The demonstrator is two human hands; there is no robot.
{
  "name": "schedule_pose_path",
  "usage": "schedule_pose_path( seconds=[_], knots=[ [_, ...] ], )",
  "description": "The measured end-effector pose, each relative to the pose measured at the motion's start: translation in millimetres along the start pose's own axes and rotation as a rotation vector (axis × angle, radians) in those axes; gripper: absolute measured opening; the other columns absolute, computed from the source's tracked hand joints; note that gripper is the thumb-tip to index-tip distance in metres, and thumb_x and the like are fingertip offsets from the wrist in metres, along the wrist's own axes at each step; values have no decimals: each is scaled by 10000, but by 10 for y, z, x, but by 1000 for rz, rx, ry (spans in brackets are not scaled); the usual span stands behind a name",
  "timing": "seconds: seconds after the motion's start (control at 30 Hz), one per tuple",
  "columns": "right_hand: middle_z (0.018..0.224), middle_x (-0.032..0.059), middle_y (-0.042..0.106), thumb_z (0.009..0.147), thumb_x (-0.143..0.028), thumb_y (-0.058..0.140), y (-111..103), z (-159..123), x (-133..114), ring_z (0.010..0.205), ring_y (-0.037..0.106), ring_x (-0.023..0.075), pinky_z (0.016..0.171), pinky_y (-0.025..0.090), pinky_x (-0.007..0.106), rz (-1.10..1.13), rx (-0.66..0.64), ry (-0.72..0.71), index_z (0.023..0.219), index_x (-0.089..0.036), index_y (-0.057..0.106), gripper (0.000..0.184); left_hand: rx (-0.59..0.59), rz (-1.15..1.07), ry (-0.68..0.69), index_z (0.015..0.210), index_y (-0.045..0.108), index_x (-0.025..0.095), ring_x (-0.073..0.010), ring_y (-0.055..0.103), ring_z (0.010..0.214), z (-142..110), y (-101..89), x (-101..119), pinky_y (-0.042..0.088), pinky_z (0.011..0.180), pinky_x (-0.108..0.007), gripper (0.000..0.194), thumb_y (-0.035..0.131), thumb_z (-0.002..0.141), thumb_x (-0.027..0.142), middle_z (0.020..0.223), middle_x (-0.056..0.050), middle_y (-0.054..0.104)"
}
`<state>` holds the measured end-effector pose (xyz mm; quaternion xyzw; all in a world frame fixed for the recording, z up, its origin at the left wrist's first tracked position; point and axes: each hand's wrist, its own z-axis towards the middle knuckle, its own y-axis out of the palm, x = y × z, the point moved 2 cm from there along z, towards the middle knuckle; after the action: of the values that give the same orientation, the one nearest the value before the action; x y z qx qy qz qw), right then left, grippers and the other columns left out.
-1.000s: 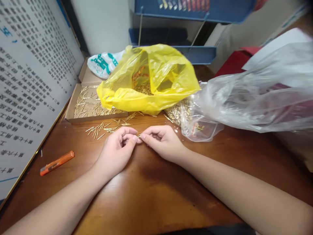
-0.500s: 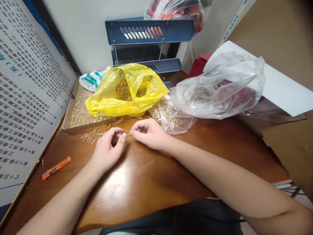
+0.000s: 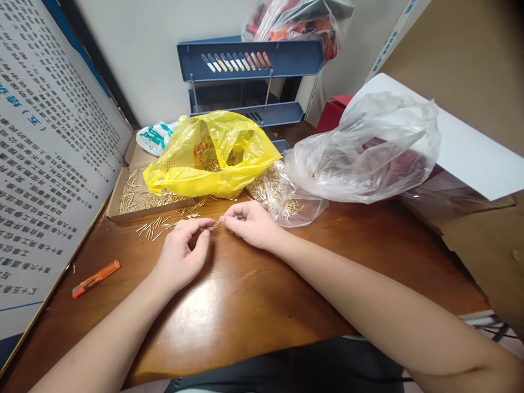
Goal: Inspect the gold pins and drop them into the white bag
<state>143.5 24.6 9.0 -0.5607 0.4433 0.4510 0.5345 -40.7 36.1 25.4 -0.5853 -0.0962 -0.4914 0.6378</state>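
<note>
My left hand (image 3: 185, 252) and my right hand (image 3: 250, 222) meet over the brown wooden table (image 3: 254, 295), fingers pinched together. A thin brass pin (image 3: 216, 223) shows between the two sets of fingertips. Which hand grips it I cannot make out for sure; both pinch at it. Loose brass pins (image 3: 164, 222) lie scattered on the table just left of my left hand. Behind them a shallow cardboard box (image 3: 118, 203) holds several more pins. A yellow plastic bag (image 3: 213, 155) with pins inside rests partly on that box.
A clear bag of brass pins (image 3: 282, 196) and a big clear plastic bag (image 3: 368, 147) lie at the right. An orange utility knife (image 3: 95, 278) lies at the left by a leaning printed board (image 3: 36, 164). A blue tiered tray (image 3: 249, 60) stands at the back.
The camera has tilted up and back, so more of the room shows. My hands stay pinched together at the same spot; my left fingers have opened slightly around the pin.
</note>
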Motion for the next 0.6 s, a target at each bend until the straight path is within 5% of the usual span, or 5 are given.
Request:
schedule_pose_path(
  seconds=[0.43, 0.6],
  knots=[
    [578, -17, 597, 832, -393, 678, 50, -1, 12, 526, 485, 92, 540, 371, 237, 36, -125, 62, 672, -161, 642, 284, -16, 3, -103, 856, 744, 214, -186, 646, 736, -10, -3, -39, 489, 696, -312, 232, 634, 876, 417, 814, -26, 749],
    [588, -18, 603, 784, -495, 743, 45, 36, 25, 506, 471, 89, 500, 358, 231, 61, -166, 69, 706, -159, 660, 355, -48, 41, -117, 935, 732, 220, -210, 654, 781, 19, -6, -74, 485, 724, -333, 272, 613, 881, 459, 867, -34, 754]
  ],
)
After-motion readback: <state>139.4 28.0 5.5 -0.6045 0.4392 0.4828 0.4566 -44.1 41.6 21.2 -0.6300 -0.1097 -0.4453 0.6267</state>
